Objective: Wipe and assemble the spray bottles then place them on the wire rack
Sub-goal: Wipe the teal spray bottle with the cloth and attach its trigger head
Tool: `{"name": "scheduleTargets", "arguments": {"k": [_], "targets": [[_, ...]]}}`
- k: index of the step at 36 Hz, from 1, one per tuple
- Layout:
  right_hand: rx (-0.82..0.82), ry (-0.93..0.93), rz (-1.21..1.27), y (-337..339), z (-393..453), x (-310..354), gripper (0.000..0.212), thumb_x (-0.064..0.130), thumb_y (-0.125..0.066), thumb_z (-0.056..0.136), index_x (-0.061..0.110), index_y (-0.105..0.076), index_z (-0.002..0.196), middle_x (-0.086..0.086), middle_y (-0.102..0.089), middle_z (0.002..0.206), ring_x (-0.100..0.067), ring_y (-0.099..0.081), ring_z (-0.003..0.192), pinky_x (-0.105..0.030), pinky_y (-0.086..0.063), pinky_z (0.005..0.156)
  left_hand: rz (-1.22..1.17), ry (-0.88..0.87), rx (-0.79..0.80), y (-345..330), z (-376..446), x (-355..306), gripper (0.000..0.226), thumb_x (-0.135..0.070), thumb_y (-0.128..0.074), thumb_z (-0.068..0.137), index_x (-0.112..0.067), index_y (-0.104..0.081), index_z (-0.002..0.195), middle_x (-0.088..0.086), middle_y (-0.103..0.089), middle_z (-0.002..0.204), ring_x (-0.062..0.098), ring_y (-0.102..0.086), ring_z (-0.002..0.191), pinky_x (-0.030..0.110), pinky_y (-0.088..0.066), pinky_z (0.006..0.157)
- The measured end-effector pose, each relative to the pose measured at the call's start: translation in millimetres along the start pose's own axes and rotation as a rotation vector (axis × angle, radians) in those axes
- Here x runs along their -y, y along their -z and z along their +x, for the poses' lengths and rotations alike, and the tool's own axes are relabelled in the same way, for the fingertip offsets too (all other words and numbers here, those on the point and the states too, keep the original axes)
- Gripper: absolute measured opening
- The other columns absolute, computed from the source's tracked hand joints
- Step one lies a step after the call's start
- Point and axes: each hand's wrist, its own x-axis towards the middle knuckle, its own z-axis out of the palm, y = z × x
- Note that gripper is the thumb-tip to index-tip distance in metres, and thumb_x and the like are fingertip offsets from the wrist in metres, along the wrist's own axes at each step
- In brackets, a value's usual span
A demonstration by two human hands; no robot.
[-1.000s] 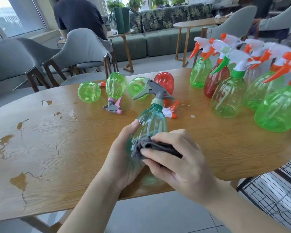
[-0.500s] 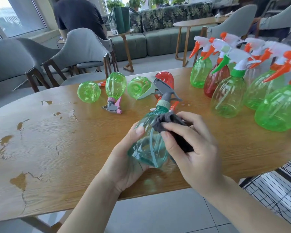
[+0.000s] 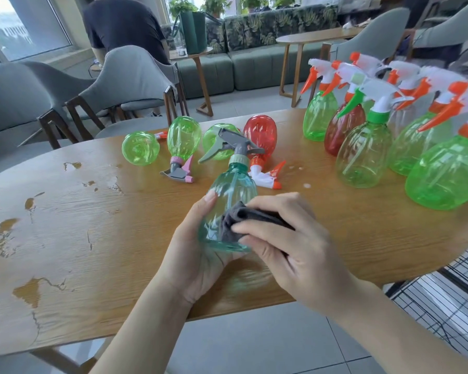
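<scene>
Across the worn oval wooden table (image 3: 65, 238), going from its left end, bare patches show where the finish has flaked. Further along, near the far edge, a row of bottles lies on its side: a clear green plastic bottle (image 3: 140, 148) with its base toward the camera, a second green bottle with a pink and grey trigger head (image 3: 183, 147), a third green one partly hidden, and a clear red plastic bottle with a white and orange trigger (image 3: 260, 136).

Near the front edge, the left hand (image 3: 197, 255) cups the base of a clear teal plastic spray bottle with a grey trigger head (image 3: 231, 193), thumb up along its side, holding it above the table and tilted slightly away. Just right of it, the right hand (image 3: 292, 247) pinches a bunched dark grey cloth (image 3: 235, 220) between thumb and fingers and presses it to the bottle's lower body.

At the table's right end, a cluster of upright assembled bottles (image 3: 362, 155), green, red and clear with white and orange triggers, stands close together. Below the table's right edge, a black wire rack (image 3: 443, 300) is partly in view.
</scene>
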Motion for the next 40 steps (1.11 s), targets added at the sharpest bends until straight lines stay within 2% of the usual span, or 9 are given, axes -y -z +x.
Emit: {"name": "scheduleTargets", "arguments": {"k": [6, 10, 14, 18, 23, 28, 31, 34, 40], "targets": [[0.028, -0.144, -0.038, 14, 8, -12, 0.022, 0.026, -0.061, 0.1, 0.015, -0.08, 0.103, -0.004, -0.058, 0.129, -0.025, -0.048, 0.122, -0.044, -0.04, 0.105, 0.068, -0.061, -0.102, 0, 2, 0, 0.05, -0.043, -0.057, 0.097, -0.012, -0.064, 0.136, 0.016, -0.067, 0.126, 0.026, -0.067, 0.104, 0.044, -0.055, 0.088], [0.015, -0.177, -0.082, 24, 14, -16, 0.026, 0.032, -0.059, 0.1, 0.017, -0.08, 0.103, 0.004, -0.051, 0.122, -0.019, -0.044, 0.099, -0.038, -0.04, 0.094, 0.06, -0.03, -0.111, -1, 3, 0, 0.056, -0.043, -0.06, 0.096, -0.01, -0.06, 0.141, 0.017, -0.066, 0.126, 0.027, -0.067, 0.104, 0.047, -0.056, 0.09], [-0.004, -0.21, -0.072, 31, 19, -16, 0.026, 0.024, -0.058, 0.102, 0.008, -0.076, 0.109, 0.003, -0.058, 0.114, -0.012, -0.057, 0.089, -0.018, -0.045, 0.084, 0.044, -0.007, -0.095, -2, 3, 1, 0.054, -0.044, -0.062, 0.093, -0.012, -0.063, 0.138, 0.016, -0.067, 0.12, 0.027, -0.067, 0.1, 0.047, -0.06, 0.082], [-0.056, -0.305, -0.179, 35, 22, -18, 0.02, 0.025, -0.06, 0.102, 0.014, -0.076, 0.109, 0.008, -0.072, 0.105, -0.009, -0.067, 0.095, -0.03, -0.054, 0.078, 0.01, 0.008, -0.128, -3, 2, 1, 0.047, -0.044, -0.066, 0.088, -0.015, -0.074, 0.125, 0.015, -0.071, 0.115, 0.028, -0.071, 0.098, 0.048, -0.062, 0.078], [-0.032, -0.561, -0.092, 46, 29, -17, 0.013, 0.021, -0.062, 0.103, 0.026, -0.074, 0.102, 0.007, -0.071, 0.066, -0.007, -0.067, 0.057, -0.019, -0.047, 0.055, -0.019, 0.028, -0.157, -4, 2, 1, 0.045, -0.044, -0.067, 0.086, -0.016, -0.077, 0.119, 0.016, -0.071, 0.117, 0.029, -0.071, 0.101, 0.048, -0.062, 0.077], [-0.021, -0.75, 0.102, 58, 35, -18, 0.015, 0.018, -0.053, 0.107, 0.025, -0.066, 0.104, 0.01, -0.076, 0.094, -0.009, -0.072, 0.054, -0.017, -0.044, 0.04, 0.005, 0.042, -0.157, -4, 3, 0, 0.063, -0.045, -0.069, 0.084, -0.012, -0.063, 0.138, 0.018, -0.069, 0.12, 0.03, -0.07, 0.102, 0.048, -0.062, 0.077], [-0.035, -0.772, 0.28, 62, 40, -16, 0.019, 0.015, -0.05, 0.107, 0.028, -0.062, 0.102, 0.007, -0.073, 0.108, -0.009, -0.077, 0.08, -0.029, -0.062, 0.059, 0.026, 0.048, -0.141, -3, 4, 1, 0.066, -0.045, -0.068, 0.086, -0.012, -0.059, 0.142, 0.018, -0.068, 0.121, 0.03, -0.069, 0.103, 0.048, -0.062, 0.078], [0.071, -0.676, 0.258, 58, 37, -15, 0.015, 0.018, -0.052, 0.106, 0.026, -0.065, 0.109, 0.011, -0.075, 0.105, -0.005, -0.073, 0.099, -0.03, -0.06, 0.085, 0.038, 0.065, -0.134, -2, 4, 2, 0.067, -0.045, -0.068, 0.088, -0.01, -0.057, 0.144, 0.019, -0.068, 0.122, 0.03, -0.07, 0.103, 0.048, -0.061, 0.079], [-0.056, -0.566, 0.611, 40, 30, 0, 0.032, 0.031, -0.056, 0.097, 0.007, -0.068, 0.079, -0.005, -0.07, 0.086, -0.013, -0.066, 0.087, -0.028, -0.05, 0.082, 0.043, 0.061, -0.091, 1, 5, 2, 0.065, -0.045, -0.066, 0.093, -0.01, -0.054, 0.146, 0.022, -0.062, 0.131, 0.031, -0.065, 0.11, 0.048, -0.061, 0.083]]}}
